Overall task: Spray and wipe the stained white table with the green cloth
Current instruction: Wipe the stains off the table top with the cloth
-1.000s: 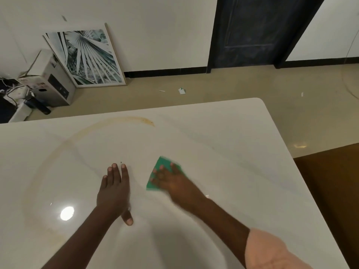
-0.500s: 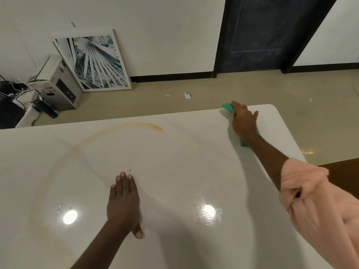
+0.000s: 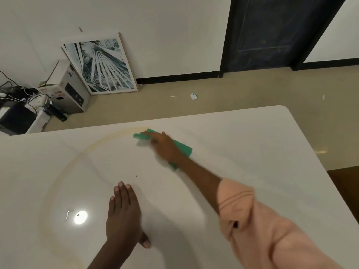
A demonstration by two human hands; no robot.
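green cloth (image 3: 181, 147) under right grip (image 3: 165, 145), fingers flat pressing it, left grip (image 3: 123, 214) flat on table (image 3: 252, 152)

The right hand (image 3: 165, 145) presses a folded green cloth (image 3: 181, 147) flat on the glossy white bench (image 3: 252, 152), at the far end of a faint brown ring-shaped stain (image 3: 64, 171) (the hand is blurred). The left hand (image 3: 123, 214) rests flat, fingers straight, nearer the person.
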